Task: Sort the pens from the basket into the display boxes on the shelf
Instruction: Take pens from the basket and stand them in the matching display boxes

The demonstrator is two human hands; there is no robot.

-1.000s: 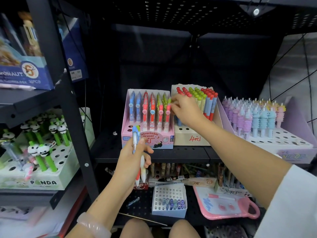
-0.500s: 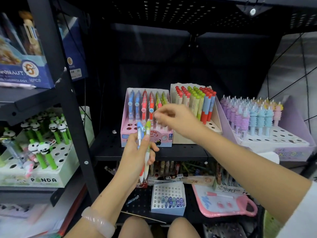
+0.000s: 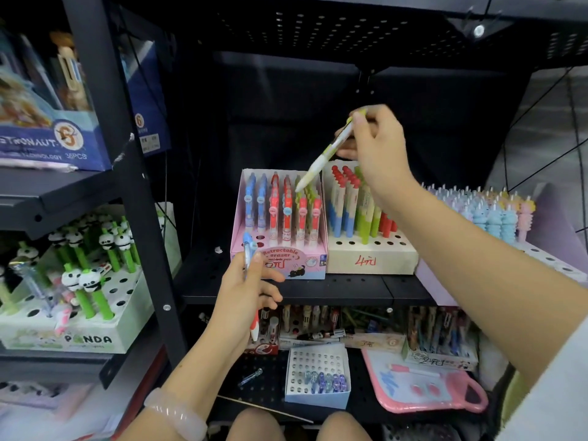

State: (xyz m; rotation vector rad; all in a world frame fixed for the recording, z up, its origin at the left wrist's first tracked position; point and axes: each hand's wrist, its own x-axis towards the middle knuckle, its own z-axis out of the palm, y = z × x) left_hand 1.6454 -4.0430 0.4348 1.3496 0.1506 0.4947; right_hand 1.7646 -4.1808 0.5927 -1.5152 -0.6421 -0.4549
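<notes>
The green-and-white pen hangs in the air above the pink display box, its long axis slanting down and left, tip just over the box's green row at the back right. I have it pinched at the upper end in my right hand, so that grip is nearest the slots. My left hand, lower and in front of the box, clasps a blue-capped pen held upright.
</notes>
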